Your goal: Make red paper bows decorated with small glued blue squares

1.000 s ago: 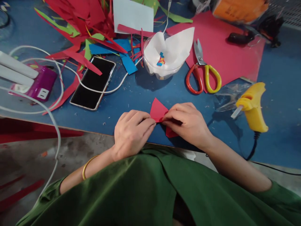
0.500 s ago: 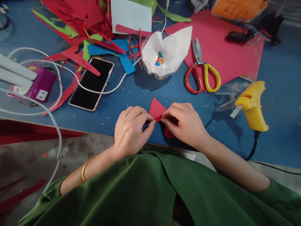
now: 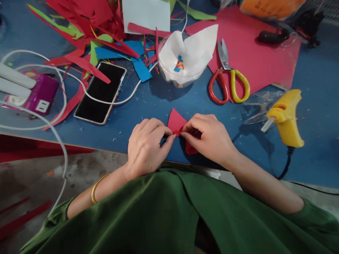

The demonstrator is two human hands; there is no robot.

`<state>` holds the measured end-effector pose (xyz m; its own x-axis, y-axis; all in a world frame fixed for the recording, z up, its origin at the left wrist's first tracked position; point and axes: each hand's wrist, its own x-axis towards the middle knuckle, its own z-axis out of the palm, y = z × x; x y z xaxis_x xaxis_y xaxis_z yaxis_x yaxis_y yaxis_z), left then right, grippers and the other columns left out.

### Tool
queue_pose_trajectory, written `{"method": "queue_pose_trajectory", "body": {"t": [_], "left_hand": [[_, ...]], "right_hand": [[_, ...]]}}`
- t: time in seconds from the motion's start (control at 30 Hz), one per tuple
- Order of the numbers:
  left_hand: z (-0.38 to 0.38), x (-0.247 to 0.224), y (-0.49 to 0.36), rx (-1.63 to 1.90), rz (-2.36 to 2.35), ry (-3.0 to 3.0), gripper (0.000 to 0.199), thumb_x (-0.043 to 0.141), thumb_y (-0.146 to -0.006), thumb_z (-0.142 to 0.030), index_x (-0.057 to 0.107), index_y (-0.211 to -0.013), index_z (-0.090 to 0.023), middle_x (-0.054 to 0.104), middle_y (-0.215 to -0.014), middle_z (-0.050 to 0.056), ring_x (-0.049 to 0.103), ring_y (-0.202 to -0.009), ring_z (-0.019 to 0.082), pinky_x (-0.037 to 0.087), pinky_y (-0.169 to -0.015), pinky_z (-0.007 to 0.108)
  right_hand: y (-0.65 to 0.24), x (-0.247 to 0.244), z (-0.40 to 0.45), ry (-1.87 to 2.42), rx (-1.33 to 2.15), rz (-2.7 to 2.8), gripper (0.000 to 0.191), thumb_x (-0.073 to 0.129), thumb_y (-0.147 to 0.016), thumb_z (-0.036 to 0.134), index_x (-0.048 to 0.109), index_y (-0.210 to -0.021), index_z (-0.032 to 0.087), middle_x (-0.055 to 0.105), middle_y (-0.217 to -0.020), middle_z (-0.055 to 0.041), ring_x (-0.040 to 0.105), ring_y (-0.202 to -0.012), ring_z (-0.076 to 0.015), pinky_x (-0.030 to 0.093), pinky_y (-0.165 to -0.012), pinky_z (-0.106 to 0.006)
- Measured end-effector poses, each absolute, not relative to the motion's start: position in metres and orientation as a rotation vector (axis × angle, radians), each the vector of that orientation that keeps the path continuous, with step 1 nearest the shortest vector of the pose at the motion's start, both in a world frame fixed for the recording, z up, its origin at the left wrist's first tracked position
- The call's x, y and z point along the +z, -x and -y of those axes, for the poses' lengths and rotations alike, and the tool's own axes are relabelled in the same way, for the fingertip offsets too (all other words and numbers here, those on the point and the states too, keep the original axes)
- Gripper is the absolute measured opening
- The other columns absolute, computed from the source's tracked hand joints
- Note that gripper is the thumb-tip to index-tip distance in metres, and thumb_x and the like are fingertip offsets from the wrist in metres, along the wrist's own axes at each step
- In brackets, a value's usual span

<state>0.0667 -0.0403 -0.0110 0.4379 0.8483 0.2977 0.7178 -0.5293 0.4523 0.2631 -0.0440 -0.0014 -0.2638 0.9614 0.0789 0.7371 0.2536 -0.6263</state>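
Observation:
A folded piece of red paper (image 3: 176,120) is between my two hands near the front edge of the blue table, its pointed end facing away from me. My left hand (image 3: 149,146) pinches its near left edge between thumb and forefinger. With thumb and fingertips together, my right hand (image 3: 210,139) grips the paper on the right side. More red paper shows beneath my right palm, partly hidden by the fingers. Both hands rest low over the table.
Scissors (image 3: 225,72) lie beyond my right hand, with a yellow glue gun (image 3: 287,118) farther right. A phone (image 3: 100,93) under a white cable is at the left. A clear bowl lined with white paper (image 3: 190,49) stands ahead, beside paper scraps (image 3: 87,21).
The view has shifted slightly. Both hands keep their pinch on the red paper, and its near edge looks slightly more curled between the fingertips.

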Motion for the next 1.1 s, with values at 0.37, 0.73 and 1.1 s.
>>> {"method": "queue_pose_trajectory", "body": {"t": [0.37, 0.73, 1.1], "left_hand": [[0.041, -0.011, -0.067, 0.703, -1.383, -2.439, 0.011, 0.063, -0.089, -0.022, 0.067, -0.079, -0.019, 0.067, -0.084, 0.004, 0.059, -0.078, 0.021, 0.047, -0.074, 0.038], [0.040, -0.010, -0.068, 0.693, -1.391, -2.465, 0.013, 0.061, -0.090, -0.023, 0.065, -0.078, -0.020, 0.068, -0.084, 0.004, 0.060, -0.080, 0.021, 0.046, -0.074, 0.038], [0.040, -0.010, -0.069, 0.683, -1.396, -2.467, 0.013, 0.061, -0.090, -0.022, 0.064, -0.078, -0.020, 0.067, -0.083, 0.004, 0.059, -0.078, 0.021, 0.046, -0.072, 0.038]], "right_hand": [[-0.287, 0.007, 0.061, 1.340, 0.408, 2.153, 0.014, 0.059, -0.095, 0.028, 0.072, -0.101, 0.024, 0.076, -0.101, -0.0035, 0.068, -0.096, -0.0200, 0.049, -0.088, -0.038], [-0.283, 0.000, 0.086, 0.996, -0.233, 2.695, 0.050, 0.043, -0.102, 0.048, 0.071, -0.118, 0.010, 0.071, -0.125, -0.0114, 0.061, -0.123, -0.0262, 0.043, -0.105, -0.042], [-0.281, -0.001, 0.085, 1.051, -0.276, 2.697, 0.055, 0.041, -0.101, 0.052, 0.069, -0.121, 0.010, 0.068, -0.129, -0.0141, 0.061, -0.124, -0.0263, 0.042, -0.103, -0.040]]}}
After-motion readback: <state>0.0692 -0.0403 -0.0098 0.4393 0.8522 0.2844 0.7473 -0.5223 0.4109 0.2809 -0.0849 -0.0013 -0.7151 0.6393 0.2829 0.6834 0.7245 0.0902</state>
